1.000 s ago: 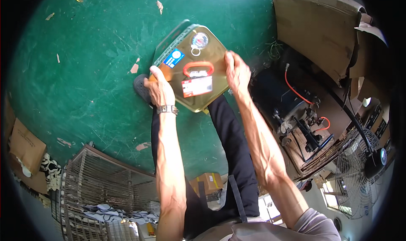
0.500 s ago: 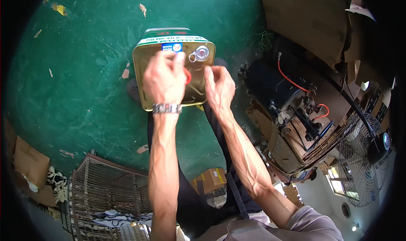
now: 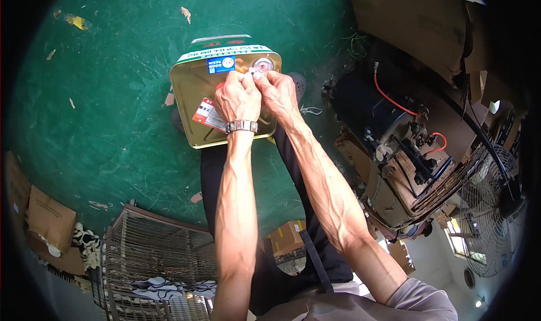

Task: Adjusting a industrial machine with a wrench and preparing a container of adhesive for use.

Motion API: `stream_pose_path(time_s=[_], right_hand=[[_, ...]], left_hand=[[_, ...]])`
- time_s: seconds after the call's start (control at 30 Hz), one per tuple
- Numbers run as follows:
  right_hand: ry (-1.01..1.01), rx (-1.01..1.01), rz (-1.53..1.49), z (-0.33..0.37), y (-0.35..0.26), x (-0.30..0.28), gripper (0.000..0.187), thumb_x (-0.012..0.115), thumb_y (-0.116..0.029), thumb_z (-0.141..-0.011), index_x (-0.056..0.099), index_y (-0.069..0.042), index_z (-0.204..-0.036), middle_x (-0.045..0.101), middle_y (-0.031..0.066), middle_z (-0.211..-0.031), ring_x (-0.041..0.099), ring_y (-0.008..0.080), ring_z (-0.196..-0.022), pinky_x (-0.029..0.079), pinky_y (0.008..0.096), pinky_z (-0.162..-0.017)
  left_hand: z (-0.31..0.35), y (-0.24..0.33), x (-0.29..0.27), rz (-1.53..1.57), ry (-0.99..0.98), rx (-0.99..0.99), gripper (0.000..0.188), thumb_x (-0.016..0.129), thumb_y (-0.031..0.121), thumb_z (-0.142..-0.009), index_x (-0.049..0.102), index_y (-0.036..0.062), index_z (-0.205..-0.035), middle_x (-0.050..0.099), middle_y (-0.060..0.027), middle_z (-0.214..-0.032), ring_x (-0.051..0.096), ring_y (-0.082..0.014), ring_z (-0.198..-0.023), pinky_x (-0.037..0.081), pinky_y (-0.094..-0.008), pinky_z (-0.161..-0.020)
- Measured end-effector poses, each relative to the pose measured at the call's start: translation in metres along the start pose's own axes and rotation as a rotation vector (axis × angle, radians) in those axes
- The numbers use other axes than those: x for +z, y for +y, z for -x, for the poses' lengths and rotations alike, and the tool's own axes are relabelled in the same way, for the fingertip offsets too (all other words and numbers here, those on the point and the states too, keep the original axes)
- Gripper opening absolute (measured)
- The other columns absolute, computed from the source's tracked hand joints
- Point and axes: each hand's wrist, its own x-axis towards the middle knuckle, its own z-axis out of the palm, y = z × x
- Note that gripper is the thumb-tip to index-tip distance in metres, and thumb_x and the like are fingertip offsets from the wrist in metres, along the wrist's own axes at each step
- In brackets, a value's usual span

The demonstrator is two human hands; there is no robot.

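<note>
A square tin can (image 3: 194, 126) with a gold top stands in front of me on the green floor. Its round clear spout cap (image 3: 262, 65) sits near the far right corner. At the cap's near edge, my left hand (image 3: 239, 98) and my right hand (image 3: 277, 93) meet, fingertips pinched around the cap's small pale pull ring (image 3: 252, 70). The fingers partly hide the ring. A blue label (image 3: 221, 65) lies on the can's top, and a red and white card (image 3: 208, 114) lies beside my left hand. Part of the red handle (image 3: 220, 87) shows behind the left knuckles.
A dark air compressor tank (image 3: 360, 104) with orange hoses stands at the right. Behind it leans a large cardboard sheet (image 3: 411, 22). A caged fan (image 3: 484, 208) is at the far right. Near left stands a slatted rack (image 3: 158, 248) with patterned cloth, beside a cardboard box (image 3: 51, 211).
Both hands have come together at the cap; the left moved right and uncovered the blue label and the red and white card. The ring, loose before, is now between fingertips.
</note>
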Motion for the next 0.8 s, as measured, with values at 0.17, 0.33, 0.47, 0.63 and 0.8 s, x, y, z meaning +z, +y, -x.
stream_pose_path(time_s=[0.17,0.33,0.47,0.63,0.8], right_hand=[[-0.181,-0.001,-0.021,-0.013,0.007,-0.015,0.034,0.067,-0.028,-0.096,0.072,0.002,-0.082,0.067,0.0069,-0.064,0.063,0.0120,-0.056,0.050,0.0311,-0.052],[-0.305,-0.067,0.161,-0.018,-0.007,-0.030,0.035,0.065,-0.028,-0.097,0.072,0.002,-0.081,0.070,0.0101,-0.067,0.068,0.0161,-0.059,0.054,0.0315,-0.056],[-0.351,-0.057,0.191,-0.007,-0.013,-0.034,0.034,0.065,-0.028,-0.096,0.072,0.003,-0.086,0.071,0.0116,-0.070,0.069,0.0180,-0.061,0.055,0.0329,-0.058],[-0.089,0.090,-0.008,0.019,-0.002,-0.013,0.042,0.067,-0.037,-0.094,0.073,0.004,-0.092,0.072,0.0108,-0.075,0.069,0.0165,-0.067,0.055,0.0320,-0.064],[0.115,0.322,-0.397,0.018,-0.008,0.013,0.024,0.073,-0.024,-0.091,0.069,-0.001,-0.089,0.068,0.0032,-0.075,0.060,0.0078,-0.060,0.056,0.0234,-0.053]], left_hand=[[0.015,-0.004,0.022,0.149,0.149,-0.124,0.025,0.068,0.024,-0.090,0.066,0.0013,-0.079,0.071,-0.0138,-0.071,0.069,-0.0281,-0.065,0.051,-0.0427,-0.064],[0.032,0.001,0.042,0.223,0.252,-0.331,0.029,0.068,0.028,-0.090,0.067,-0.0009,-0.086,0.071,-0.0136,-0.072,0.069,-0.0231,-0.065,0.054,-0.0393,-0.066],[0.049,0.002,0.052,0.467,0.413,-0.377,0.034,0.066,0.032,-0.094,0.066,-0.0005,-0.085,0.066,-0.0064,-0.067,0.064,-0.0149,-0.060,0.051,-0.0309,-0.053],[0.082,0.007,0.019,0.896,0.130,-0.746,0.066,0.034,0.054,-0.107,0.066,-0.0015,-0.124,0.060,-0.0051,-0.066,0.054,-0.0120,-0.046,0.044,-0.0250,-0.042],[0.136,-0.019,-0.023,0.860,-0.095,-0.706,0.074,0.036,0.060,-0.106,0.057,-0.0051,-0.134,0.057,-0.0018,-0.067,0.055,-0.0094,-0.051,0.052,-0.0270,-0.050]])
